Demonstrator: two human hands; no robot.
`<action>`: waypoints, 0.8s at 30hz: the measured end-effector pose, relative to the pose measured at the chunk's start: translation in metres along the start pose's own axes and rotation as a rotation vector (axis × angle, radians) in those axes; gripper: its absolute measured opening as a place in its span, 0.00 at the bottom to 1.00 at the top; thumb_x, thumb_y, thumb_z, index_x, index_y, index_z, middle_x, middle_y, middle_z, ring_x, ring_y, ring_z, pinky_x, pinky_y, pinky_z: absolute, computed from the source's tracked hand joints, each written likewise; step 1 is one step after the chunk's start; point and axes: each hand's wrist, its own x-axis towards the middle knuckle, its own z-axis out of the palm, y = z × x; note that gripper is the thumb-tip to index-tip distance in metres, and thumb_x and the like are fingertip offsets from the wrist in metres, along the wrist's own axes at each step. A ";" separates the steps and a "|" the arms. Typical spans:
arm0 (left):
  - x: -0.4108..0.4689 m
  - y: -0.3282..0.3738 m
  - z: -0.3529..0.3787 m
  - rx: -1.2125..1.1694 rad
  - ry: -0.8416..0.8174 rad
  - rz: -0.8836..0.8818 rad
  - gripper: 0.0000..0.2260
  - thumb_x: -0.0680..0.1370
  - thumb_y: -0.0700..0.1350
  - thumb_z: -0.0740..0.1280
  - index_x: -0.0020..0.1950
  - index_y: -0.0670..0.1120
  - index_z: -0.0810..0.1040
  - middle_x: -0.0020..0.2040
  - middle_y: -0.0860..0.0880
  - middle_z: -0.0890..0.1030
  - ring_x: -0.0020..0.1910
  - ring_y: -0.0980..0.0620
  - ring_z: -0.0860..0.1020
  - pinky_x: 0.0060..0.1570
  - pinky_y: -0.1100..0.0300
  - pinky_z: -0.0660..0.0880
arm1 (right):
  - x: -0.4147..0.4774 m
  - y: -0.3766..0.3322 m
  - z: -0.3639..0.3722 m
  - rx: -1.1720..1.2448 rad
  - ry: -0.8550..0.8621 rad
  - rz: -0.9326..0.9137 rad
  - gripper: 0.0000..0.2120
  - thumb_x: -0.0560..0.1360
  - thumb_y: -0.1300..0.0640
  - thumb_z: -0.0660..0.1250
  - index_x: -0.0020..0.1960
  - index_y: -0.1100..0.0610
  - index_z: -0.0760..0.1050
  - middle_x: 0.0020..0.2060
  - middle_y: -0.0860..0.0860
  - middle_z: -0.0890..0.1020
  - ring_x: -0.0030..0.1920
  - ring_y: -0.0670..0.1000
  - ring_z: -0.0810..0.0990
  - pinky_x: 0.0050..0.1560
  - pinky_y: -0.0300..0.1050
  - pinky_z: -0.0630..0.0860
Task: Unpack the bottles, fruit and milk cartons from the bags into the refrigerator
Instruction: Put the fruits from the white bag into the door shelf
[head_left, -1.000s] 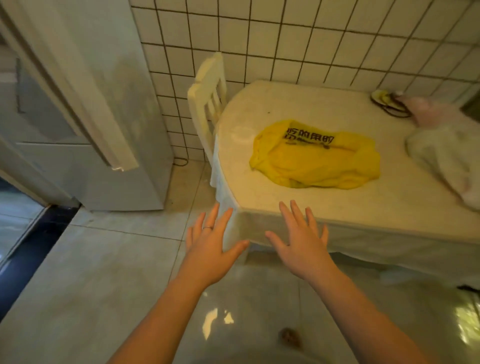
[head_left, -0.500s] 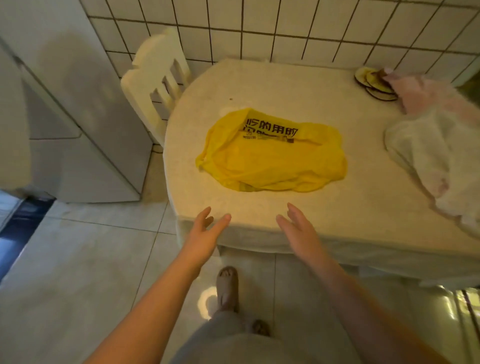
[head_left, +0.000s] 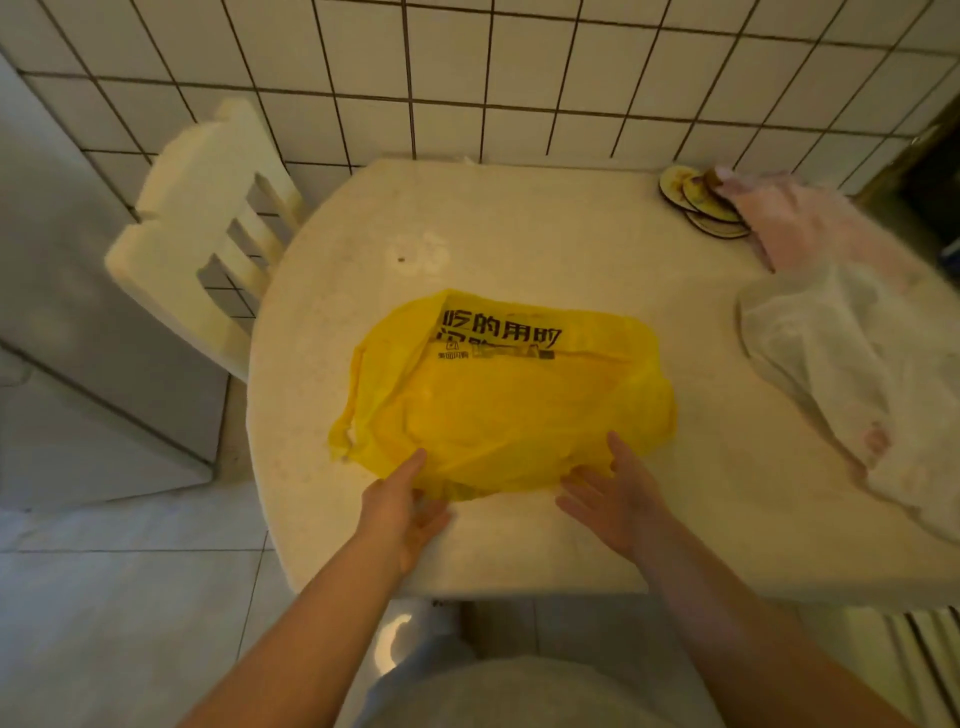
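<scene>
A yellow plastic bag (head_left: 498, 400) with black printed characters lies flattened in the middle of the cream table (head_left: 519, 234). My left hand (head_left: 402, 506) is open at the bag's near left edge, thumb touching the plastic. Open too, my right hand (head_left: 615, 499) rests at the near right edge with fingertips against the bag. Neither hand grips anything. A white and pink plastic bag (head_left: 841, 343) lies crumpled at the table's right side. The grey refrigerator (head_left: 78, 332) stands at the left, its door side facing the table. No bottles, fruit or cartons show.
A white chair (head_left: 208, 228) stands between the refrigerator and the table, against the tiled wall (head_left: 519, 78). Several round coasters (head_left: 696, 200) lie at the table's far right corner. Pale floor tiles (head_left: 104, 597) stretch at lower left.
I have stepped up to the table and the view has swung right and down. Both hands have moved forward from the table's edge onto the near rim of the yellow bag.
</scene>
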 end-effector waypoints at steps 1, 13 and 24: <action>0.006 0.005 0.003 0.011 0.016 -0.005 0.20 0.77 0.52 0.71 0.67 0.51 0.72 0.60 0.41 0.76 0.52 0.41 0.78 0.45 0.49 0.78 | 0.005 -0.005 0.007 -0.005 0.004 0.003 0.29 0.82 0.43 0.58 0.78 0.53 0.56 0.74 0.60 0.67 0.71 0.62 0.70 0.72 0.65 0.64; 0.073 0.090 0.050 -0.010 0.028 0.020 0.22 0.79 0.49 0.69 0.72 0.52 0.68 0.65 0.44 0.75 0.49 0.44 0.79 0.35 0.53 0.78 | 0.078 -0.047 0.090 -0.102 -0.029 0.053 0.28 0.80 0.42 0.62 0.75 0.53 0.65 0.69 0.57 0.75 0.66 0.61 0.75 0.64 0.62 0.70; 0.173 0.225 0.118 0.026 0.009 0.176 0.22 0.78 0.49 0.71 0.69 0.53 0.69 0.64 0.47 0.78 0.58 0.40 0.80 0.38 0.53 0.79 | 0.179 -0.153 0.229 -0.185 -0.089 -0.015 0.23 0.81 0.43 0.61 0.72 0.51 0.69 0.64 0.56 0.79 0.53 0.58 0.81 0.43 0.53 0.77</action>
